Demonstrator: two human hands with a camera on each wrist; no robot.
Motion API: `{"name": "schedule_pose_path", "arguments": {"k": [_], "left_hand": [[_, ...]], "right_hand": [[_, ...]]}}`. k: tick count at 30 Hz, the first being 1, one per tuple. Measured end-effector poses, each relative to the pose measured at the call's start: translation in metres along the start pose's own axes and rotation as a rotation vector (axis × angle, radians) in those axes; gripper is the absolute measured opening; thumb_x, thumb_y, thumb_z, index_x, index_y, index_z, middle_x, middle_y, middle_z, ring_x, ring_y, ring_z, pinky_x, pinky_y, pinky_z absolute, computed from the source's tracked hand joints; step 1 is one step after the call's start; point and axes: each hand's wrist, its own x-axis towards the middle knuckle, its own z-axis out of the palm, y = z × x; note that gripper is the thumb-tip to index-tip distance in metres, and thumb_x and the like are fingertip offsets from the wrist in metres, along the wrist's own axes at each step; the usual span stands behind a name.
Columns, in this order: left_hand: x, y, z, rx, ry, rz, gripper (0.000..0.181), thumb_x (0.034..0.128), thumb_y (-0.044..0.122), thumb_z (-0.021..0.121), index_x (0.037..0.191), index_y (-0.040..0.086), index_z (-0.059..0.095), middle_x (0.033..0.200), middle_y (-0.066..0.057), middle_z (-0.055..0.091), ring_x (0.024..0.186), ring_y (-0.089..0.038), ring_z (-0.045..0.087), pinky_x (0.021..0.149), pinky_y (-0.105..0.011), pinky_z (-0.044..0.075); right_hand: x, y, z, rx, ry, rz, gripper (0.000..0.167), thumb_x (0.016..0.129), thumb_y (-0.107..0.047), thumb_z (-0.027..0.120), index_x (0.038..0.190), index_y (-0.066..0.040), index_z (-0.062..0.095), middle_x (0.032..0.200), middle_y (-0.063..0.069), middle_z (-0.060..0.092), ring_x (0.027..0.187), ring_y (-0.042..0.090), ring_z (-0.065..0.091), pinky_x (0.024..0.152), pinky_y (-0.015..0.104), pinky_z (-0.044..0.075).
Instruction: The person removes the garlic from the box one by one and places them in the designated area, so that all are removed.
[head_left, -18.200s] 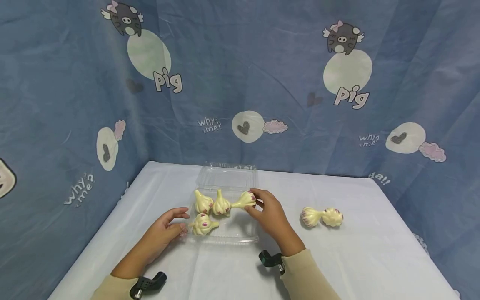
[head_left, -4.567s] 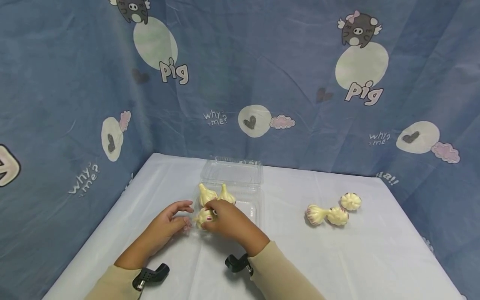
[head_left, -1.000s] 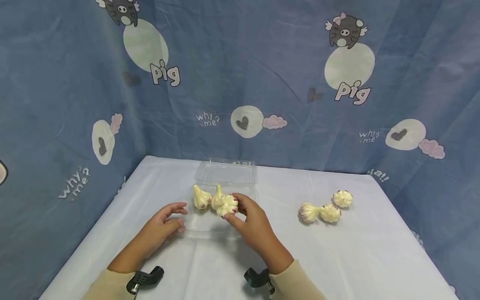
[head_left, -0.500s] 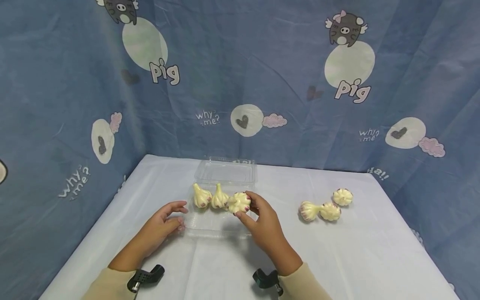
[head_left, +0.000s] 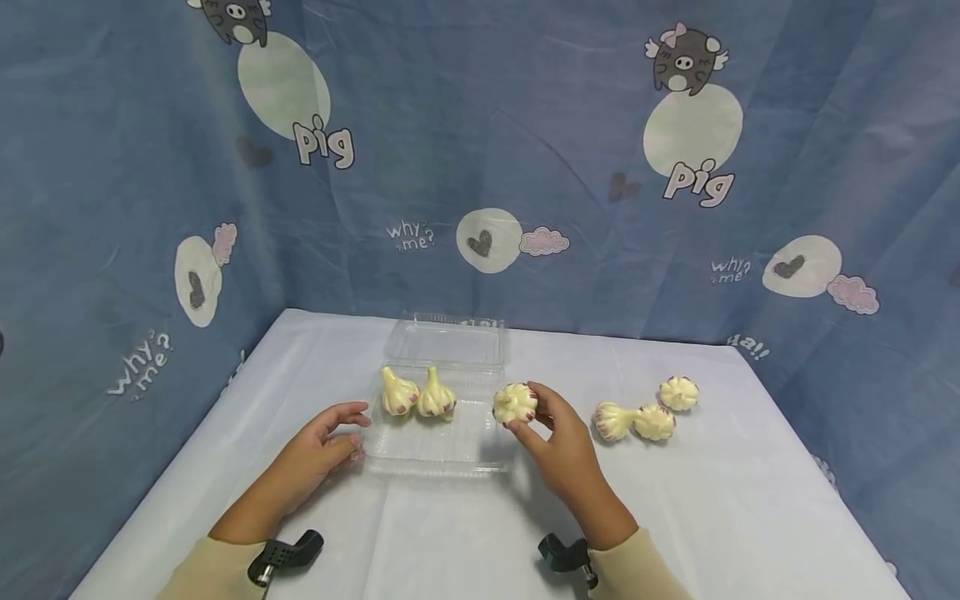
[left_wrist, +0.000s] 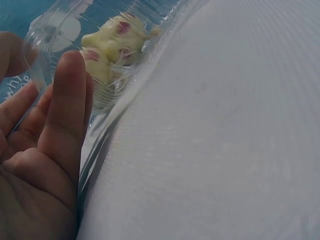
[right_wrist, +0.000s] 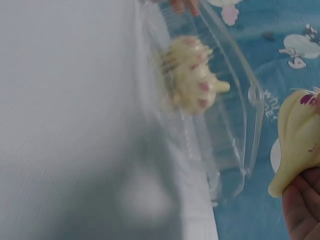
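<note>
A clear plastic clamshell box (head_left: 457,454) lies with its lid (head_left: 446,343) folded back. Two garlic bulbs, one at the back left (head_left: 399,392) and another beside it (head_left: 436,395), sit inside with stems up. In the head view my right hand (head_left: 562,437) grips a third garlic bulb (head_left: 515,404) between thumb and fingers, held up over the box's right edge. The right wrist view shows that bulb (right_wrist: 297,135) with its stem pointing down-left. My left hand (head_left: 322,446) rests at the box's left wall, fingers loosely spread; the left wrist view shows its fingers (left_wrist: 67,100) against the plastic.
Right of the box, three more garlic bulbs lie on the white-covered table (head_left: 712,508): a left one (head_left: 612,421), a middle one (head_left: 655,422) and one behind (head_left: 678,393). A blue printed curtain (head_left: 480,167) hangs behind the table.
My right hand has carried its garlic bulb rightward, away from the two bulbs and over the box's right edge. Earlier, bulbs left the box and one more joined those on the right. The left hand stays put.
</note>
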Motion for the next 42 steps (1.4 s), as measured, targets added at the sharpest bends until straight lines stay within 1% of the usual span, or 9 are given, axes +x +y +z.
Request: {"name": "schedule_pose_path", "arguments": {"k": [7, 14, 18, 20, 25, 29, 33, 36, 42], "left_hand": [[0.000, 0.002, 0.000, 0.001, 0.002, 0.001, 0.054, 0.1043, 0.013, 0.062, 0.154, 0.006, 0.043, 0.146, -0.023, 0.047, 0.099, -0.014, 0.064, 0.087, -0.024, 0.059], [0.000, 0.000, -0.001, -0.001, 0.002, 0.001, 0.053, 0.1045, 0.013, 0.062, 0.154, 0.006, 0.043, 0.146, -0.023, 0.047, 0.098, -0.014, 0.065, 0.087, -0.024, 0.059], [0.000, 0.000, -0.002, 0.002, 0.003, -0.005, 0.053, 0.1046, 0.013, 0.062, 0.154, 0.007, 0.043, 0.147, -0.022, 0.047, 0.098, -0.014, 0.064, 0.087, -0.025, 0.059], [0.000, 0.001, -0.002, 0.004, 0.003, -0.009, 0.053, 0.1047, 0.013, 0.062, 0.154, 0.007, 0.043, 0.147, -0.021, 0.047, 0.098, -0.014, 0.064, 0.087, -0.025, 0.059], [-0.001, 0.003, -0.002, 0.000, 0.001, -0.017, 0.054, 0.1048, 0.012, 0.061, 0.155, 0.006, 0.042, 0.147, -0.022, 0.046, 0.099, -0.014, 0.064, 0.087, -0.025, 0.059], [-0.001, 0.003, -0.002, -0.002, -0.002, -0.018, 0.054, 0.1048, 0.012, 0.061, 0.155, 0.006, 0.042, 0.147, -0.023, 0.046, 0.098, -0.014, 0.065, 0.086, -0.025, 0.059], [-0.001, 0.000, -0.002, -0.010, 0.000, -0.019, 0.054, 0.1042, 0.012, 0.062, 0.154, 0.006, 0.043, 0.146, -0.023, 0.047, 0.097, -0.014, 0.065, 0.084, -0.026, 0.059], [-0.001, -0.002, -0.002, -0.006, 0.005, -0.014, 0.054, 0.1040, 0.012, 0.062, 0.154, 0.006, 0.043, 0.145, -0.022, 0.048, 0.096, -0.014, 0.065, 0.084, -0.026, 0.059], [0.001, -0.003, -0.002, 0.004, 0.009, 0.001, 0.053, 0.1042, 0.013, 0.062, 0.154, 0.007, 0.044, 0.145, -0.022, 0.049, 0.098, -0.016, 0.067, 0.085, -0.026, 0.059]], "right_hand": [[-0.006, 0.011, -0.009, -0.002, -0.001, 0.015, 0.064, 0.093, -0.024, 0.081, 0.149, -0.007, 0.053, 0.140, 0.006, 0.064, 0.126, 0.024, 0.064, 0.107, 0.036, 0.053], [-0.012, 0.019, -0.014, -0.016, 0.013, 0.011, 0.065, 0.092, -0.022, 0.082, 0.149, -0.006, 0.053, 0.140, 0.009, 0.064, 0.126, 0.027, 0.064, 0.107, 0.037, 0.053], [-0.016, 0.022, -0.017, -0.029, 0.023, 0.001, 0.064, 0.091, -0.016, 0.083, 0.147, -0.004, 0.055, 0.139, 0.010, 0.065, 0.125, 0.028, 0.066, 0.106, 0.037, 0.054], [-0.017, 0.023, -0.018, -0.041, 0.020, 0.000, 0.064, 0.090, -0.016, 0.083, 0.146, -0.003, 0.055, 0.139, 0.010, 0.065, 0.125, 0.027, 0.066, 0.106, 0.038, 0.054], [-0.022, 0.024, -0.023, -0.070, 0.004, 0.030, 0.063, 0.092, -0.021, 0.083, 0.147, -0.007, 0.056, 0.140, 0.008, 0.064, 0.126, 0.025, 0.066, 0.106, 0.038, 0.053], [-0.027, 0.025, -0.029, -0.097, -0.010, 0.065, 0.063, 0.091, -0.022, 0.083, 0.147, -0.009, 0.056, 0.141, 0.008, 0.063, 0.127, 0.026, 0.065, 0.107, 0.040, 0.053], [-0.032, 0.029, -0.035, -0.129, -0.024, 0.084, 0.064, 0.091, -0.021, 0.083, 0.148, -0.009, 0.055, 0.142, 0.008, 0.063, 0.126, 0.027, 0.066, 0.107, 0.043, 0.052], [-0.034, 0.033, -0.040, -0.139, -0.031, 0.087, 0.065, 0.091, -0.020, 0.083, 0.148, -0.007, 0.055, 0.142, 0.008, 0.063, 0.126, 0.028, 0.065, 0.107, 0.044, 0.053], [-0.038, 0.042, -0.048, -0.148, -0.023, 0.082, 0.063, 0.091, -0.017, 0.083, 0.146, -0.005, 0.055, 0.141, 0.010, 0.063, 0.126, 0.028, 0.065, 0.105, 0.041, 0.054]]}}
